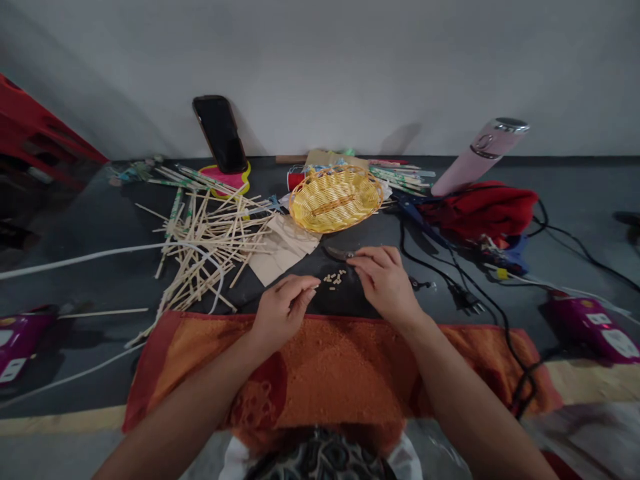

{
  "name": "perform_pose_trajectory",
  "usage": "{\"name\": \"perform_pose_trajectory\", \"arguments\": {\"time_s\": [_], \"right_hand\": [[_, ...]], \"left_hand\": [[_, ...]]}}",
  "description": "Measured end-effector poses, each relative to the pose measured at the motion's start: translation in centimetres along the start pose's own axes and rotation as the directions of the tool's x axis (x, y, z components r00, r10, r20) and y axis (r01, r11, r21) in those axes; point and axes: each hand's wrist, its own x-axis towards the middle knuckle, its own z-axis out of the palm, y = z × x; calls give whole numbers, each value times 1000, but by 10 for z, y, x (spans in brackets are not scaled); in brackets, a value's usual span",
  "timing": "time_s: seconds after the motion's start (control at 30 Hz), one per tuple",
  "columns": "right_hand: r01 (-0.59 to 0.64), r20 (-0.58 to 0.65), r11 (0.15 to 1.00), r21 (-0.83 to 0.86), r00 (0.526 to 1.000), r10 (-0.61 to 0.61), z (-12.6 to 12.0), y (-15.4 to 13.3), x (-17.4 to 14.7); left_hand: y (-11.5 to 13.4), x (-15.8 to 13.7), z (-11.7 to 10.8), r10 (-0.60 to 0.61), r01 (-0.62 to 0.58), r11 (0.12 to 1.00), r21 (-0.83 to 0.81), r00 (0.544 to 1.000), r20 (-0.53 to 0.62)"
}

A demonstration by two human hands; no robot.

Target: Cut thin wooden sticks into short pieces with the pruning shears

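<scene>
My left hand (pixel 286 308) is closed in a pinch over the front of the orange towel, its fingertips just left of a small pile of short pale pieces (pixel 334 277). A tiny whitish bit shows at those fingertips, too small to name. To the right of the pile, my right hand (pixel 385 279) grips a small knife with a dark curved blade (pixel 338 253), which points left above the pieces. The knife's handle is hidden in my fingers. Many thin pale sticks (pixel 210 240) lie heaped on the left, beside a sheet of brown paper (pixel 273 257).
Behind the hands sits a yellow woven basket (pixel 336 200). A phone (pixel 220 133) leans on the wall, and a pink flask (pixel 467 163) stands tilted near a red cloth (pixel 493 208). Black cables with a plug (pixel 467 300) run along the right. Purple boxes (pixel 597 327) flank both sides.
</scene>
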Motion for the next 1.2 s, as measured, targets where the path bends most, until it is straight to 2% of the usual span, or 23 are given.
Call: {"name": "perform_pose_trajectory", "arguments": {"time_s": [0.07,0.13,0.27,0.63,0.7,0.77,0.9,1.03,1.2], "right_hand": [[42,82,997,-65,996,-36,5,-3,-2],[41,144,991,-130,989,-22,10,-7,-4],[21,198,979,-202,980,20,14,-10,-5],[12,167,991,-132,986,10,10,-7,-3],[10,112,997,-78,994,-1,7,-9,-1],[37,54,998,55,998,-40,3,-13,-1],[144,21,944,297,987,-157,2,-28,-5],[192,26,925,328,977,-212,7,-40,-9],[223,18,932,287,971,-238,8,-43,-8]], "left_hand": [[0,0,0,-37,37,999,-5,999,-9],[1,0,0,-64,64,998,-10,998,-11],[1,0,1,-96,96,995,-15,995,7],[-1,-2,3,-167,168,986,-26,986,18],[-1,-2,3,-180,180,983,-46,984,9],[0,-1,3,-219,220,970,-101,976,23],[3,2,1,-327,358,881,-310,933,147],[4,3,0,-361,427,812,-399,903,231],[6,3,-1,-336,416,837,-354,903,266]]}}
